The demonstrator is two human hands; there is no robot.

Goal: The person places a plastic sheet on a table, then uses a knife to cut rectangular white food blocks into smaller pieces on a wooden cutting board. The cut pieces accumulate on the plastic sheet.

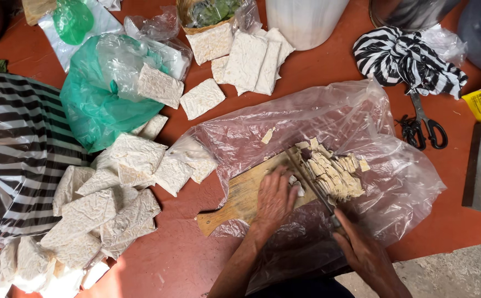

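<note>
left hand [275, 200] presses flat, fingers spread, steadying pale tempeh block [294, 184] on worn wooden cutting board [240, 201] while right hand [368, 258] clenches long steel knife [312, 182].

One wooden cutting board [239, 198], one knife [312, 185], one pair of scissors [425, 124], two hands.
</note>
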